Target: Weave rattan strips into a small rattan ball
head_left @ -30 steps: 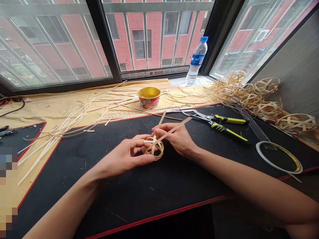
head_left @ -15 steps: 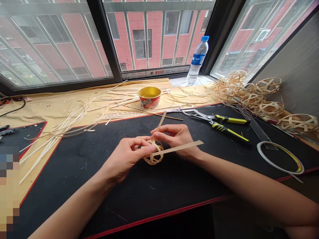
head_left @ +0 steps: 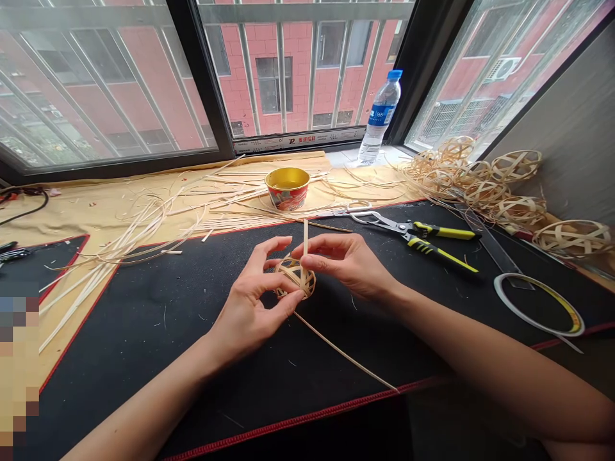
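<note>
A small openwork ball woven of bamboo strips (head_left: 295,274) is between my hands, above the black mat (head_left: 192,397). My left hand (head_left: 263,291) grips its left side, thumb at the front and fingers curved around the top and back. With thumb and forefinger, my right hand (head_left: 336,259) pinches a flat bamboo strip (head_left: 306,238) that stands upright out of the ball. Another long strip end (head_left: 346,355) runs from below the ball toward the mat's red front edge. The fingertips behind the ball are partly hidden.
Yellow-handled pliers (head_left: 432,243) lie to the right, near a white ring roll (head_left: 541,304) and a metal ruler (head_left: 490,246). Finished woven balls (head_left: 519,186) pile up at the back right. Behind stand a tin bowl (head_left: 287,192) and a water bottle (head_left: 379,118). Loose strips (head_left: 129,237) lie left.
The ball has turned in my hands. The long strip end that pointed right now hangs down toward the front, and the pinched strip is more upright. My left fingers have spread wider.
</note>
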`<state>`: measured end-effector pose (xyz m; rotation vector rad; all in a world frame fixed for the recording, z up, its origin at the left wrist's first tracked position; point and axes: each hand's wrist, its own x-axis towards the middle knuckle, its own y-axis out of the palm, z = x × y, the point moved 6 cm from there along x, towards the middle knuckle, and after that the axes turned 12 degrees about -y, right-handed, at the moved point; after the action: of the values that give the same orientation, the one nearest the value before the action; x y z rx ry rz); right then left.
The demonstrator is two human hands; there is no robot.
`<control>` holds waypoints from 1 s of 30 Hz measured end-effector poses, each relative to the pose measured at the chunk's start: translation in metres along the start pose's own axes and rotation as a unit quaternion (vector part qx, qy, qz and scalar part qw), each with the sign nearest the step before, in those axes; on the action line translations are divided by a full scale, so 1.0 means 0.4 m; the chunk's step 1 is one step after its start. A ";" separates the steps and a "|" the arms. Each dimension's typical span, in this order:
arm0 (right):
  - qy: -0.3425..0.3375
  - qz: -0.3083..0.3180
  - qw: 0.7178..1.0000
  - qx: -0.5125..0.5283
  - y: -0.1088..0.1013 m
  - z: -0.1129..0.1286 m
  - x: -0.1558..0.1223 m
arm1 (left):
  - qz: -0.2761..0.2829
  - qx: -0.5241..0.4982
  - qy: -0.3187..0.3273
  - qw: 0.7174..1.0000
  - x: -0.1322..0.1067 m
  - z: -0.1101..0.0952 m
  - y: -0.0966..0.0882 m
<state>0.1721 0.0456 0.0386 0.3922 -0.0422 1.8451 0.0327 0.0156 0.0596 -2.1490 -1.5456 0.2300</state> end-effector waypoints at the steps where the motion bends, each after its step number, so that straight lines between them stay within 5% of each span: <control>1: 0.005 0.001 1.000 -0.007 -0.002 -0.003 0.000 | -0.002 0.010 0.002 1.000 0.001 0.002 0.002; 21: -0.022 0.032 0.996 -0.076 0.007 -0.016 -0.001 | 0.009 0.051 -0.046 0.998 -0.009 0.006 0.022; 30: -0.088 0.022 0.986 -0.137 0.023 0.010 -0.009 | -0.058 0.106 -0.004 0.993 -0.022 -0.001 0.021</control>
<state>0.1654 0.0386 0.0428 0.3610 -0.4254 1.8133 0.0369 0.0054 0.0547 -1.8916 -1.5683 0.3487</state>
